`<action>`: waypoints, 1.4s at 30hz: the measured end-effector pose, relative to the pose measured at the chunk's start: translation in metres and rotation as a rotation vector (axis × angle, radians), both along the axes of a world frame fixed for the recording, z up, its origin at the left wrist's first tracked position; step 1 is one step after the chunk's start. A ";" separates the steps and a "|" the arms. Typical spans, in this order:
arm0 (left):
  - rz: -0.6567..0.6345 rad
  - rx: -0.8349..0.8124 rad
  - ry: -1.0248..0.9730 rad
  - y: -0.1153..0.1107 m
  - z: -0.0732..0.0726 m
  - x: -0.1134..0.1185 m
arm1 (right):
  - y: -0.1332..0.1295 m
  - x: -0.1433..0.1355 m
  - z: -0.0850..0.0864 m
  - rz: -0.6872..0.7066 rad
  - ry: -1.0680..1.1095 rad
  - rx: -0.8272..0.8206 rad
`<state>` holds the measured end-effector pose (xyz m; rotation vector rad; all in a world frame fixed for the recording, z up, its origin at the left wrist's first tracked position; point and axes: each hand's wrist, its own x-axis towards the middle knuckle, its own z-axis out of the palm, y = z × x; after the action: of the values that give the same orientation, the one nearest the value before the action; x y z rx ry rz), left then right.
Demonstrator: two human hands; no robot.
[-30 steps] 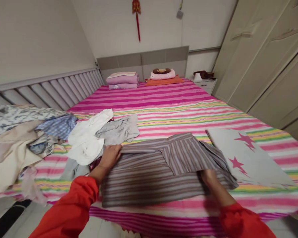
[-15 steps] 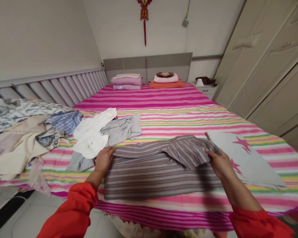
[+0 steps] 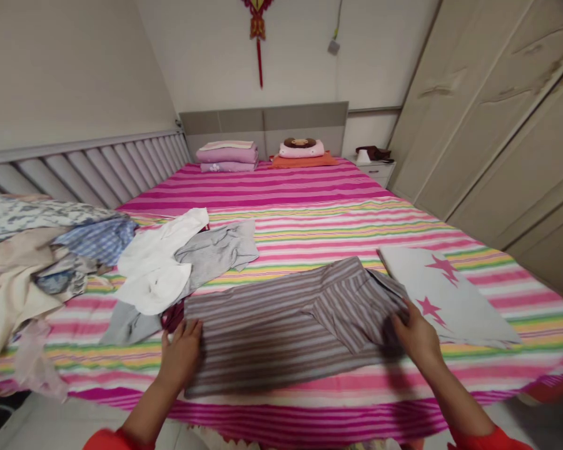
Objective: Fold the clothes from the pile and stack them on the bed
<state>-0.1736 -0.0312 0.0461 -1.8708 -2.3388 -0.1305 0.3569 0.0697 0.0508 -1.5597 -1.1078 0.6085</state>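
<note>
A brown-and-grey striped garment point(image 3: 263, 331) lies folded in a long shape across the near part of the bed, a smaller flap angled over its right end. My left hand point(image 3: 182, 350) rests at the garment's left edge, fingers apart and holding nothing. At the right end, my right hand point(image 3: 415, 334) pinches the garment's edge between thumb and fingers. Just beyond that hand lies a flat light-grey cloth point(image 3: 469, 306) with pink stars. Left of the garment are a white garment point(image 3: 157, 269) and a grey garment point(image 3: 220, 250), both loosely spread.
A heap of crumpled clothes point(image 3: 23, 262) covers the bed's left side. Folded purple bedding point(image 3: 228, 155) and a pink pillow point(image 3: 301, 150) sit by the headboard point(image 3: 304, 119). A wardrobe point(image 3: 488, 125) stands at the right, beside a small nightstand point(image 3: 378, 170).
My left hand has let go of the garment's upper left corner and moved down and left. The lifted upper layer now lies flat. My right hand has moved slightly lower, and the view has shifted.
</note>
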 end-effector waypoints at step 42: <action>-0.193 0.153 -0.200 0.046 -0.042 0.098 | 0.028 -0.116 -0.015 0.528 -0.998 -0.062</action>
<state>-0.0758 0.0149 0.0044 -2.0873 -2.1873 -0.5252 0.2406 0.0976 0.0355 -1.6477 -2.3083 0.1550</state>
